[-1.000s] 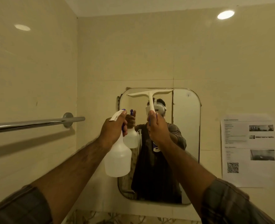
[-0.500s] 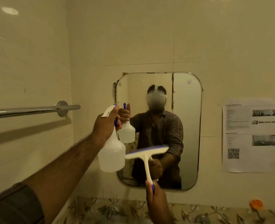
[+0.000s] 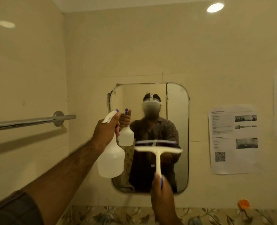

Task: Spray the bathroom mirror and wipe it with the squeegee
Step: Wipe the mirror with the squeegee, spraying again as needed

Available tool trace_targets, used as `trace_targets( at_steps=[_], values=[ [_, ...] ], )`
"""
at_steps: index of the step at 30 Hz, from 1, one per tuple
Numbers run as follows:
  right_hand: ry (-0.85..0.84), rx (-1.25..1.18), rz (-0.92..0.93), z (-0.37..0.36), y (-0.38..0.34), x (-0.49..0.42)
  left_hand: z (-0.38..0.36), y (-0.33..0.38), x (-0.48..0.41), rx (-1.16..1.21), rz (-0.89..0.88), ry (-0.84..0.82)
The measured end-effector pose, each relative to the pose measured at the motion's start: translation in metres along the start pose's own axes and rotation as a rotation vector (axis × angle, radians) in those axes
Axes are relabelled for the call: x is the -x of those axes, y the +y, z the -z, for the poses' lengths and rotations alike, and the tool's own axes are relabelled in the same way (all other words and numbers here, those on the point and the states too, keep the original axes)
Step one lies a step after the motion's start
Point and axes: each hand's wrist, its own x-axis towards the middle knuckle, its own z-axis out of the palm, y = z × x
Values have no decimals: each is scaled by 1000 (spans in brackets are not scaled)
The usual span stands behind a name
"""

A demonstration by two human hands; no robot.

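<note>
A rounded rectangular mirror (image 3: 178, 114) hangs on the tiled wall ahead. My left hand (image 3: 107, 129) grips the neck of a white spray bottle (image 3: 111, 158) with a blue-tipped trigger, held up in front of the mirror's left side. My right hand (image 3: 163, 192) grips the blue end of a white squeegee (image 3: 158, 151) handle. Its blade lies level across the mirror's middle, blurred by motion. Whether the blade touches the glass I cannot tell. The mirror reflects a person, the bottle and the squeegee.
A chrome towel bar (image 3: 32, 121) juts from the left wall at hand height. A printed paper sheet (image 3: 233, 143) is stuck to the wall right of the mirror. A floral tile band (image 3: 118, 215) runs below, with a small orange object (image 3: 243, 204) at the right.
The squeegee went from the mirror's top edge down to its lower half, and now sits a little higher across the middle. My left hand kept the bottle nearly still.
</note>
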Motion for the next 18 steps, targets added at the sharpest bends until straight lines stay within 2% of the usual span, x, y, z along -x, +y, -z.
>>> trace_targets(
  at_steps=[1,4,9,12,14,18],
  values=[
    [131,-109,-16,6,-26,-17,-3,7,1,64,5,-49],
    [181,-168,114,30,-101,-70,-15,21,5,222,23,-100],
    [137,-170,312,51,-163,-125,-34,28,6,47,8,-45],
    [113,-138,342,54,-174,-146,-38,36,3,166,8,-60],
    [128,-88,348,55,-173,-154,-40,41,2,283,29,-130],
    [116,-29,346,60,-164,-166,-46,38,-1,316,60,-188]
  ],
)
